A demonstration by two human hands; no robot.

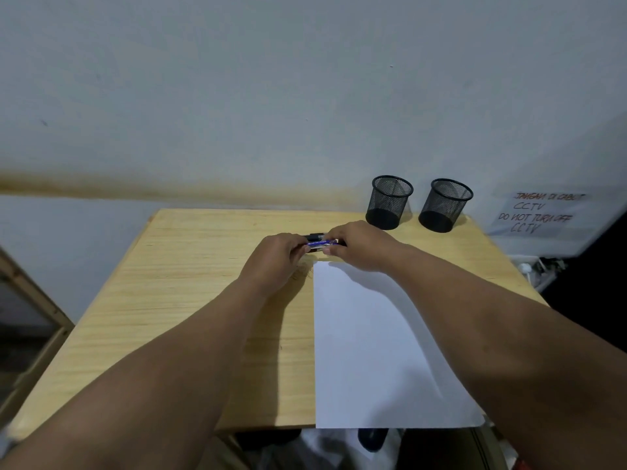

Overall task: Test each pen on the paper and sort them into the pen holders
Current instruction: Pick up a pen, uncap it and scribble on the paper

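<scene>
Just beyond the paper's far edge, the left hand and right hand pinch opposite ends of a blue pen. It looks light, stiff, slippery; best gripped mid-barrel.

1. We see two bare forearms reaching in from the bottom edge of the head view, with no sleeve, cuff or fabric on either along the whole visible length.
2. Our left hand wears no glove, ring or strap that we can make out.
3. Our right hand is equally bare, with no watch, bracelet or band at the wrist.
4. Fingernails and finer marks are too small and blurred for us to tell.
</scene>
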